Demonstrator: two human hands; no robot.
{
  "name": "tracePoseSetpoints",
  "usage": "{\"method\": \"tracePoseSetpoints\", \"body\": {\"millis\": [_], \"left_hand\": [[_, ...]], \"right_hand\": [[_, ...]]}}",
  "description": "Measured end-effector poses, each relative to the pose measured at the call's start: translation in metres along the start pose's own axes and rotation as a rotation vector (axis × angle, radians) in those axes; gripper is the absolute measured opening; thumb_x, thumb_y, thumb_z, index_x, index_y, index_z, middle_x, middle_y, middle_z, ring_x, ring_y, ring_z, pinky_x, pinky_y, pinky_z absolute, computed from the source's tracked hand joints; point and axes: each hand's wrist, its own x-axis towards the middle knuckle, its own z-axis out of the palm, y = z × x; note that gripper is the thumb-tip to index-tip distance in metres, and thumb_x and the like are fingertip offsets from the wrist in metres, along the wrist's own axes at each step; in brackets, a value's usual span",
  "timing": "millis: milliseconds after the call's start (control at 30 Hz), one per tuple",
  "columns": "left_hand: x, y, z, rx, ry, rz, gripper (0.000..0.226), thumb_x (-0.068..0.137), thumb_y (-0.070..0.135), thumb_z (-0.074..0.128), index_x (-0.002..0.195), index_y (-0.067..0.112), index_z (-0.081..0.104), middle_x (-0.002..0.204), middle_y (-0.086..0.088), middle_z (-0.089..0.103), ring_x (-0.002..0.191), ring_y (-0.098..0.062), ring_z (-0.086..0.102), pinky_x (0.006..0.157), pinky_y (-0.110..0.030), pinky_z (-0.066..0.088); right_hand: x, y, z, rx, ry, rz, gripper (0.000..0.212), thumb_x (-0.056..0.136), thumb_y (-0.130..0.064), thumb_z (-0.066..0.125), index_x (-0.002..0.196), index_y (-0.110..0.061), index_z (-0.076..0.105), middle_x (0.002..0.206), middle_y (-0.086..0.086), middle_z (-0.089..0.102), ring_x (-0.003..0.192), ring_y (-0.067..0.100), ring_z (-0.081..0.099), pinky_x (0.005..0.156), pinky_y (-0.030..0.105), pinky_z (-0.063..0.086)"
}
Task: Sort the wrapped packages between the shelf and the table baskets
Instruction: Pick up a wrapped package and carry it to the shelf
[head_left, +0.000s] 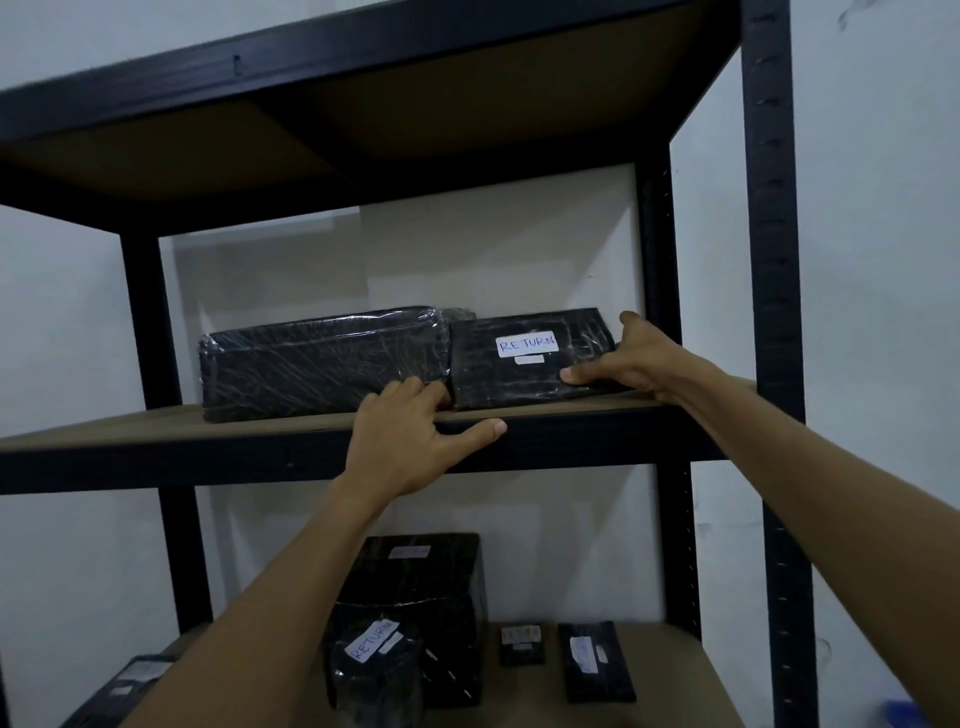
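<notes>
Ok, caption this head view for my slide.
Right hand grips the RETURN-labelled package on the shelf, left hand at its corner.

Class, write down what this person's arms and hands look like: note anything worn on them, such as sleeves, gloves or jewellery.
The left forearm and right forearm are bare right to the frame's edge: no sleeves show. The left hand and right hand wear no gloves, and no rings, watch or wristband can be seen.
</notes>
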Motion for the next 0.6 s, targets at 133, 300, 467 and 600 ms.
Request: {"method": "tracePoseSetpoints", "body": {"millis": [133, 300, 467, 600], "left_hand": [[0.000, -0.001, 0.001, -0.002, 0.001, 0.004, 0.081, 0.063, 0.094, 0.020, 0.084, 0.025, 0.057, 0.081, 0.010, 0.049, 0.082, -0.012, 0.047, 0.075, -0.032, 0.037], [0.000, -0.001, 0.002, 0.010, 0.006, -0.005, 0.079, 0.063, 0.094, 0.020, 0.083, 0.026, 0.056, 0.081, 0.011, 0.049, 0.081, -0.011, 0.045, 0.074, -0.030, 0.033], [0.000, 0.000, 0.001, 0.018, -0.001, -0.008, 0.080, 0.062, 0.093, 0.019, 0.084, 0.025, 0.055, 0.083, 0.009, 0.050, 0.081, -0.011, 0.044, 0.075, -0.031, 0.033], [0.000, -0.001, 0.001, 0.021, 0.008, -0.006, 0.080, 0.063, 0.094, 0.019, 0.083, 0.025, 0.055, 0.083, 0.009, 0.051, 0.082, -0.013, 0.047, 0.075, -0.032, 0.035]], "right_hand": [[-0.002, 0.000, 0.000, 0.176, -0.088, -0.131, 0.044, 0.067, 0.009, 0.078, 0.092, -0.017, 0.053, 0.088, -0.003, 0.065, 0.075, 0.001, 0.065, 0.080, 0.014, 0.053], [0.011, 0.009, 0.003, 0.109, -0.026, -0.114, 0.067, 0.067, 0.000, 0.081, 0.119, -0.012, 0.041, 0.113, 0.007, 0.059, 0.105, 0.022, 0.058, 0.093, 0.033, 0.049], [0.018, 0.013, 0.003, 0.080, -0.026, -0.112, 0.072, 0.064, -0.005, 0.084, 0.121, -0.012, 0.041, 0.116, 0.008, 0.059, 0.109, 0.023, 0.057, 0.100, 0.041, 0.047], [0.018, 0.013, 0.003, 0.065, -0.026, -0.119, 0.071, 0.065, -0.005, 0.083, 0.122, -0.011, 0.041, 0.116, 0.007, 0.059, 0.108, 0.022, 0.057, 0.097, 0.035, 0.048]]}}
